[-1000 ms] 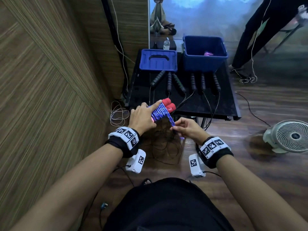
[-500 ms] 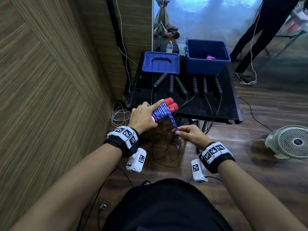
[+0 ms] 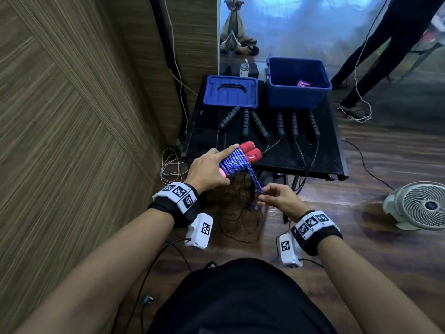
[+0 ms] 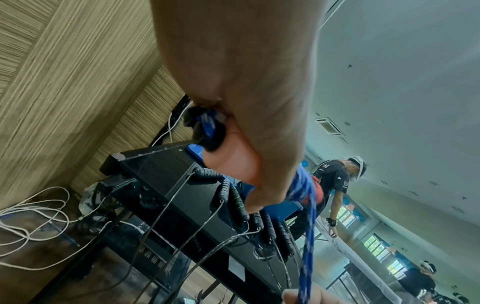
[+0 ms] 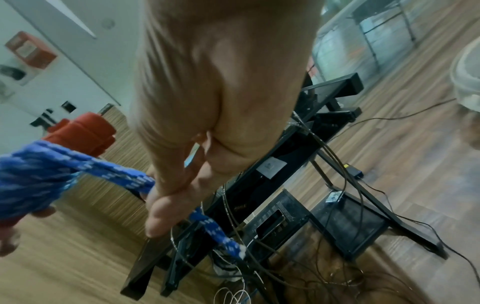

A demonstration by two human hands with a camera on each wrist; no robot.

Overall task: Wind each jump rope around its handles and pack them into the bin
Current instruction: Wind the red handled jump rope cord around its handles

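Handles [image 3: 269, 124] on table [image 3: 325, 155], bin [image 3: 298, 97] behind

Head looks down — wrists look close.

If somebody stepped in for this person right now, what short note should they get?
Left hand grips the red handles with the blue rope coiled round them.
Right hand pinches the rope's loose tail, not yet secured.
Blue bin stands open on the black table, something pink already inside; its lid lies beside it.
Left: finish this one, bin it, then wind the six black handles lying on the table.
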